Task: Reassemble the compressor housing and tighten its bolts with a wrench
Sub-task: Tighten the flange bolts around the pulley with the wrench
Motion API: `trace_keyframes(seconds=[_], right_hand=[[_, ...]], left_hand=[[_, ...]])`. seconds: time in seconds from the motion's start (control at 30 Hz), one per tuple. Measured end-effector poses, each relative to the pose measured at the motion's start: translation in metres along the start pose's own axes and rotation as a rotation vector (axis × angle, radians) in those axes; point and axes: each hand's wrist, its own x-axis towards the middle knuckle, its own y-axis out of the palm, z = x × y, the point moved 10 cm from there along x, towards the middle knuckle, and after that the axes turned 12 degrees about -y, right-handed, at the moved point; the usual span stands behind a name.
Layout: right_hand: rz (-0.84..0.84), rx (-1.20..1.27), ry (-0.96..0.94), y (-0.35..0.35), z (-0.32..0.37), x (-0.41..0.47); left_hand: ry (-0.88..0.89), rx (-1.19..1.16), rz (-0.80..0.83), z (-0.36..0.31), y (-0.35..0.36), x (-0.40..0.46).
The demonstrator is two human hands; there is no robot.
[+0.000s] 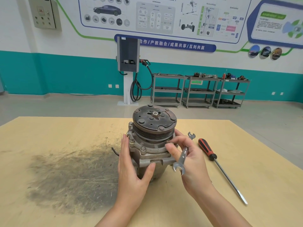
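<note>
- the compressor (pixel 150 145) stands upright near the middle of the wooden bench (pixel 246 161), its ribbed pulley and rusty clutch plate (pixel 154 118) facing up with a hex nut at the centre.
- the left hand (pixel 131 171) wraps the left side of the housing; its fingers lie straight up along the body and the thumb presses across the front below the flange.
- bolts (pixel 143 148) sit in the flange ears on the left and front of the housing.
- the right hand (pixel 188 158) holds a double open-end wrench (pixel 183 154), the fingers curled round its shank; one jaw end points down by the palm, the other sticks up behind the hand.
- the right thumb and forefinger tips rest at the flange on the right front of the housing, at a small bolt head; whether they pinch it i cannot tell.
- a screwdriver (pixel 219 167) with a red and black handle lies on the bench just right of the right hand, blade pointing toward the near right.
- a dark, scratched smear (pixel 73 174) covers the bench left of the compressor, and a short black wire end (pixel 115 151) shows beside the left hand.
- grey shelf carts (pixel 167 90) and a charging post (pixel 128 63) stand along the teal and white wall behind.
</note>
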Motion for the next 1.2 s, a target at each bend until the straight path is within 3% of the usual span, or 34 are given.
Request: trace_keyframes(seconds=[0.17,0.27,0.43,0.7,1.0,1.2], right_hand=[[-0.021,-0.032,0.034,-0.004,-0.002,-0.002],[0.049,-0.135,-0.003,-0.003,0.005,-0.006],[0.111,-0.097,-0.008,0.001,0.006,-0.006],[-0.001,-0.041,0.031,-0.001,-0.005,-0.002],[0.103,-0.077,0.022,0.001,0.004,-0.005],[0.006,0.005,0.049,0.000,-0.002,-0.002]], left_hand=[[-0.003,0.003,0.004,0.001,0.001,0.001],[-0.003,0.008,-0.001,0.001,0.000,0.001],[0.004,0.013,-0.008,-0.001,0.000,0.000],[-0.014,0.005,0.010,0.002,0.001,0.001],[-0.002,0.000,-0.003,0.002,0.000,0.001],[-0.004,-0.002,-0.001,0.003,0.001,0.001]])
